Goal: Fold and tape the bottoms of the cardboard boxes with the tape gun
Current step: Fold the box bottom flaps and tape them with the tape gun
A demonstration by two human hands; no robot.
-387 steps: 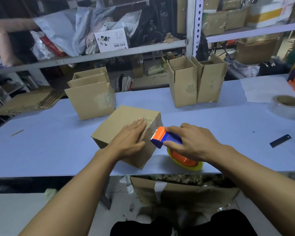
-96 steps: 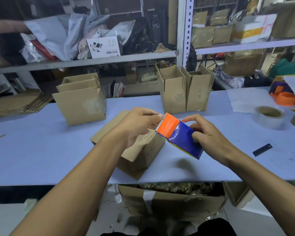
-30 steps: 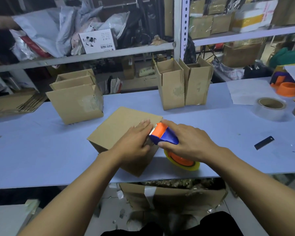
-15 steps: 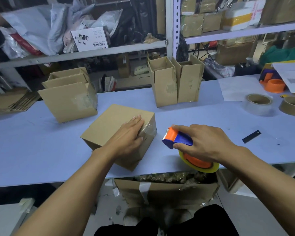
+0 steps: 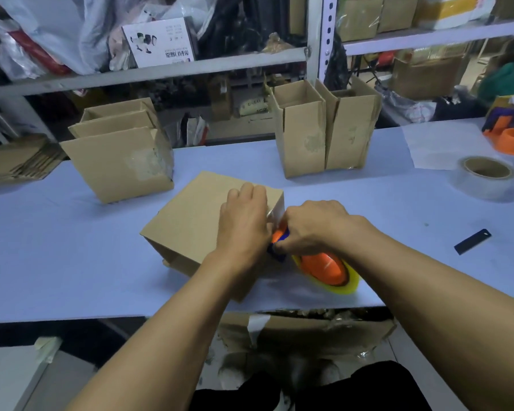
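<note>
The cardboard box (image 5: pixel 196 221) sits bottom-up near the front edge of the table (image 5: pixel 57 247), about midway along it, turned cornerwise. The left hand (image 5: pixel 244 223) lies on its top, fingers close together and bent down over the right-hand edge, pressing there. The right hand (image 5: pixel 312 226) curls around the tape gun (image 5: pixel 324 266), gripping its blue and orange body just beside the box's right side; the orange roll with its yellow rim rests by the front edge. Toward the back edge stand an open box (image 5: pixel 122 161) on the left and two upright boxes (image 5: pixel 324 134) to the right. A tape roll (image 5: pixel 485 178) and a black strip (image 5: pixel 472 241) lie near the right end.
</note>
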